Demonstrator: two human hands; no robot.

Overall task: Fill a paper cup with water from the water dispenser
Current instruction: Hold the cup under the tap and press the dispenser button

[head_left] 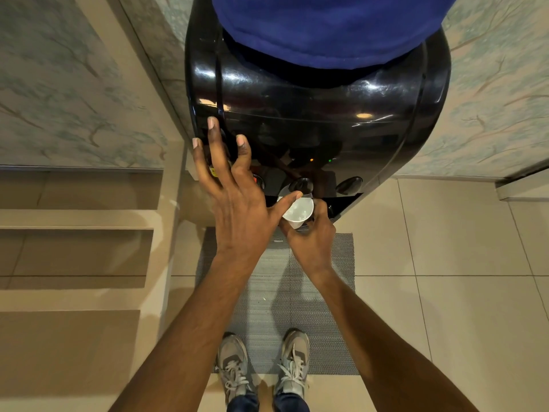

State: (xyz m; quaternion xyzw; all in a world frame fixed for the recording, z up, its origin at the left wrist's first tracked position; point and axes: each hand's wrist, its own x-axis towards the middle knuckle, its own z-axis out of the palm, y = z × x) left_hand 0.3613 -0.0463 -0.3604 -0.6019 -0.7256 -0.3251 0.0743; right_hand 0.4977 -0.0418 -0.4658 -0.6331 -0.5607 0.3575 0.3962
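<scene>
Here, right hand (312,242) grips the paper cup (298,212); left hand (237,200) splayed on dispenser (312,99).

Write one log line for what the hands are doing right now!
stage: filling | right hand: holds white paper cup under middle tap | left hand: thumb presses tap, fingers spread on glossy black water dispenser

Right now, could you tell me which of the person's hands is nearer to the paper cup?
The right. The right hand grips the paper cup from below, under the tap. The left hand is spread on the water dispenser beside it, thumb reaching over the rim.
</scene>
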